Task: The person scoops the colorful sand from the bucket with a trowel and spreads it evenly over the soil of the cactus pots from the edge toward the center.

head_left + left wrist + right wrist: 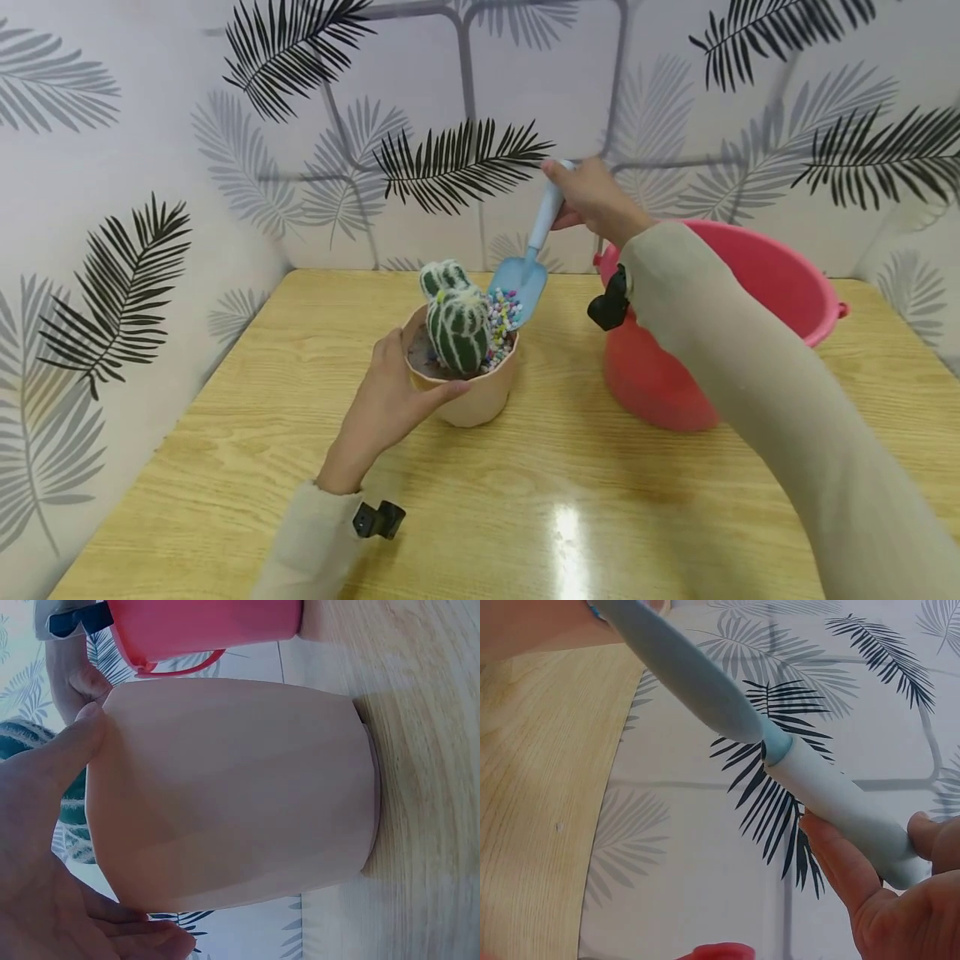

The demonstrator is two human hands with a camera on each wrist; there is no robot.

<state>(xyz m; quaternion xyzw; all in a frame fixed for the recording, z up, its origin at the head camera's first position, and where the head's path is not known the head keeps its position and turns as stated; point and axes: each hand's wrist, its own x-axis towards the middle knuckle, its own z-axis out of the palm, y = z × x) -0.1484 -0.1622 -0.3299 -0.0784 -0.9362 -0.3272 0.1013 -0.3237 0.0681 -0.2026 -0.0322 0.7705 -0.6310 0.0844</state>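
Observation:
A striped green cactus (459,329) with white fuzz stands in a pale peach flower pot (480,396) on the table. My left hand (386,396) holds the pot at its rim, thumb on the near side and fingers round the left. In the left wrist view, the pot wall (232,795) lies between thumb and fingers. With my right hand (596,200) I grip the handle of a light blue trowel (522,279), its blade tilted down over the pot's right rim. Colourful pebbles (502,315) lie on the blade and beside the cactus; dark soil shows at the left.
To the right stands a red bucket (660,387), partly hidden behind my right forearm. The wooden table (300,467) meets a wall (405,75) with a leaf pattern at the back.

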